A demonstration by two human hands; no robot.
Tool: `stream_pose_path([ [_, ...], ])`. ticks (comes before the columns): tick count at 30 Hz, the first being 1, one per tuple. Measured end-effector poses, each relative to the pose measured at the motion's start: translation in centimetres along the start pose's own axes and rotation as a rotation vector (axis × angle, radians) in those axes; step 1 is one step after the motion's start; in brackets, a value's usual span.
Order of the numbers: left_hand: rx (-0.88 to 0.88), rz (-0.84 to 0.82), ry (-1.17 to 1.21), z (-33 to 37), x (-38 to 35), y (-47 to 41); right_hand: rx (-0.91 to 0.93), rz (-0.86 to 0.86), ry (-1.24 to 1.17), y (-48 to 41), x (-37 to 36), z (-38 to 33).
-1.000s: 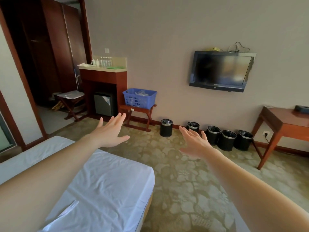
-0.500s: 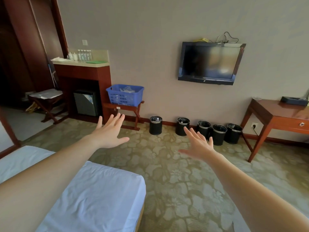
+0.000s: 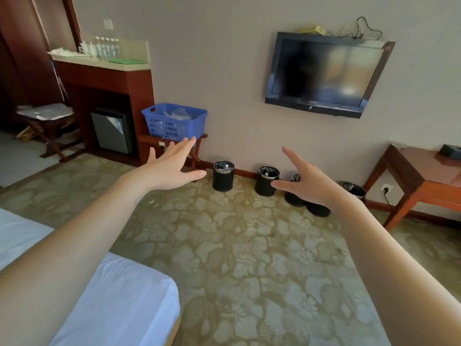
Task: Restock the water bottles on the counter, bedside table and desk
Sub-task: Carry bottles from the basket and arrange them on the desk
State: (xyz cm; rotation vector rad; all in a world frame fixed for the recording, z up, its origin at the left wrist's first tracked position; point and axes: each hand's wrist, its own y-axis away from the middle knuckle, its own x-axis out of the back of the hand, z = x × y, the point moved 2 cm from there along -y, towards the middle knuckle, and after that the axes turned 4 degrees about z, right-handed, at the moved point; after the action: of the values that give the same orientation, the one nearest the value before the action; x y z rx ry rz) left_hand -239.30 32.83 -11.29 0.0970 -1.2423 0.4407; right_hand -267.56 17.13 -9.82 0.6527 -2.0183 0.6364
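Both my arms reach forward over the carpet, empty. My left hand (image 3: 172, 168) has its fingers spread, just in front of a blue plastic basket (image 3: 174, 123) holding clear plastic items, on a low wooden stand. My right hand (image 3: 305, 182) is open too, in front of the bins. Several clear water bottles (image 3: 108, 47) stand on the light-topped wooden counter (image 3: 99, 63) at the far left. The wooden desk (image 3: 424, 171) is at the right edge.
A row of black waste bins (image 3: 223, 178) lines the wall under a wall-mounted TV (image 3: 324, 73). A white-sheeted bed corner (image 3: 124, 303) lies lower left. A mini fridge (image 3: 109, 132) sits under the counter, a folding luggage rack (image 3: 47, 121) beside it. Patterned carpet (image 3: 249, 258) spreads between.
The view has moved closer to the wall and swung right. Both hands stay open and stretched forward; the basket and bins now appear larger and nearer.
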Motion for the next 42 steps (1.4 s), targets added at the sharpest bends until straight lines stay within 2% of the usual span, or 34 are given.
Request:
stream_pose_path([
  [3,0.012,0.026,0.046,2.1,-2.8,-1.7,-0.020,-0.008,-0.005,-1.4,-0.8,1.8],
  [7,0.049,0.154,0.134,2.8,-5.0,-2.3,-0.052,0.061,-0.077,-3.0,-2.5,3.0],
  [10,0.095,0.205,0.194,1.5,-5.7,-3.1,-0.060,0.002,-0.029,-5.1,-4.2,2.9],
  [15,0.136,0.273,0.139,-3.9,-4.8,-8.2,-0.045,-0.012,-0.031,-12.6,-6.0,1.9],
  [22,0.129,0.234,0.137,-11.1,-2.7,-17.9,-0.012,0.013,-0.045,-25.7,-8.0,-0.9],
  [25,0.140,0.288,0.166,-14.8,-1.0,-21.2,0.003,0.042,-0.040,-30.5,-9.4,-2.3],
  [31,0.187,0.325,0.164,-20.0,-0.2,-25.7,0.022,-0.024,-0.034,-37.8,-12.8,-4.1],
  [36,0.277,0.371,0.153,-24.4,-0.2,-29.2,0.105,-0.070,-0.060,-44.7,-15.5,-5.8],
  [42,0.396,0.324,0.156,-29.2,-1.3,-35.3,0.166,-0.104,-0.052,-55.7,-19.5,-5.1],
])
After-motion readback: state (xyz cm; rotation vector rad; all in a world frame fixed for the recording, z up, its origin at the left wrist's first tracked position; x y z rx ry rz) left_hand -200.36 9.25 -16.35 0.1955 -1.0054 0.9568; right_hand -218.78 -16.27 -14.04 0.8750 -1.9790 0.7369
